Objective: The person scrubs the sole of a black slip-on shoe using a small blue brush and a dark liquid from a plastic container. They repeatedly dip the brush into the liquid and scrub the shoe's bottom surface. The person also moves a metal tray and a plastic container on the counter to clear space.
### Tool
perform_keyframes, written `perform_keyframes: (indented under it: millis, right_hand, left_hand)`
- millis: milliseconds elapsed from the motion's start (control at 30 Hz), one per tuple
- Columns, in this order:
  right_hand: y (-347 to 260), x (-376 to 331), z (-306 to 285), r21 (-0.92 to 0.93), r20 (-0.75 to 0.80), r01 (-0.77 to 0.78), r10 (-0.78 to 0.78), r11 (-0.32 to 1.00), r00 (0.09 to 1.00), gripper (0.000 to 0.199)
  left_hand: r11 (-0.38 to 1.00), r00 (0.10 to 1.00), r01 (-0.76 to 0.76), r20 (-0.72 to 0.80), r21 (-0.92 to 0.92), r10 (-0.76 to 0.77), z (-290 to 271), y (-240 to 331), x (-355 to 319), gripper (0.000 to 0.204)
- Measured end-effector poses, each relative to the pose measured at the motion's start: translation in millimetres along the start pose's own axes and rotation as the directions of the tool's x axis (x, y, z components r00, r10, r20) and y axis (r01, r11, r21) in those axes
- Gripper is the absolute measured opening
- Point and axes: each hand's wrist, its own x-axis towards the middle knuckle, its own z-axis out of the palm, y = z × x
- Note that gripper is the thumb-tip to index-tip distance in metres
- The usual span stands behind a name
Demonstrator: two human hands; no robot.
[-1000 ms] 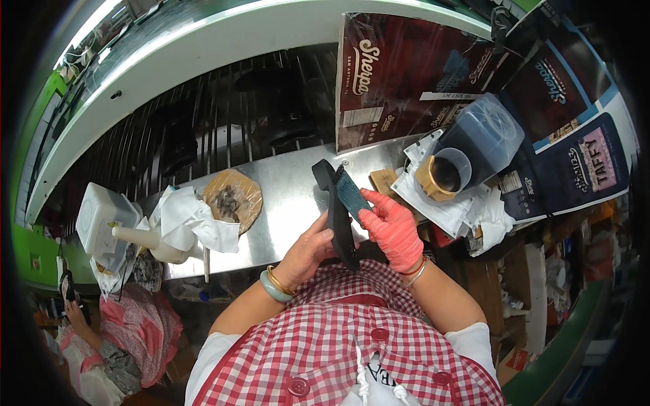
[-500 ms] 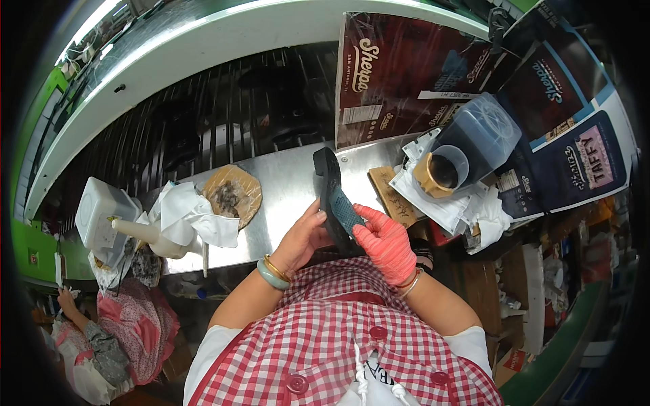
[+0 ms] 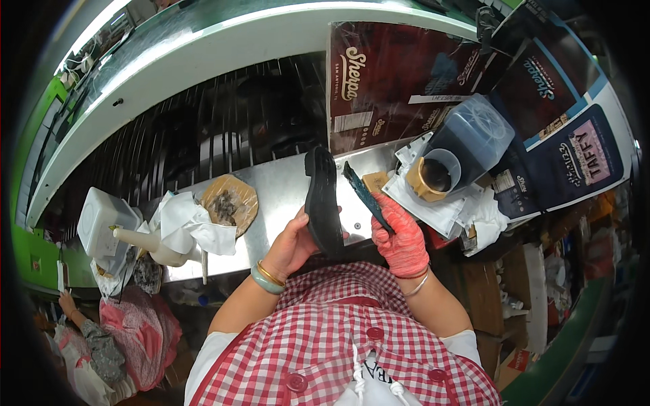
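My bare left hand (image 3: pixel 290 245), with bangles on its wrist, is closed around the lower part of a black shoe sole (image 3: pixel 321 199). The sole stands on edge, its heel block at the far end. In a coral-red knitted glove, my right hand (image 3: pixel 402 242) grips a long dark green strip (image 3: pixel 366 194) with a rough-looking surface; its exact kind is unclear. The strip is held to the right of the sole, with a gap between them. Both are above the metal worktop (image 3: pixel 271 179).
A round, wrapped board (image 3: pixel 245 196) with dark scraps lies left, beside white cloths (image 3: pixel 193 227), a squeeze bottle (image 3: pixel 145 238) and a plastic container (image 3: pixel 101 220). Right are a cup of dark liquid (image 3: pixel 443 169), a clear tub (image 3: pixel 481 135) and printed sheets (image 3: pixel 399 81). Black soles (image 3: pixel 291 122) lie behind on rods.
The green strip has come away from the sole and moved right with my gloved hand. The sole has turned and shifted slightly left in my left hand.
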Motion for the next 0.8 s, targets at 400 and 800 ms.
perform_keyframes:
  millis: [400, 800]
  right_hand:
    - [-2.9, -0.4, 24.3, -0.480, -0.094, 0.219, -0.298, 0.849, 0.950, 0.030]
    - [5.6, -3.6, 21.8, -0.814, 0.108, 0.309, -0.394, 0.492, 0.913, 0.028]
  left_hand:
    - [0.970, 0.995, -0.091, 0.059, 0.225, 0.080, 34.5, 4.6, -0.5, 0.074]
    - [0.977, 0.998, -0.067, 0.021, 0.203, 0.064, 34.7, 8.3, 0.5, 0.070]
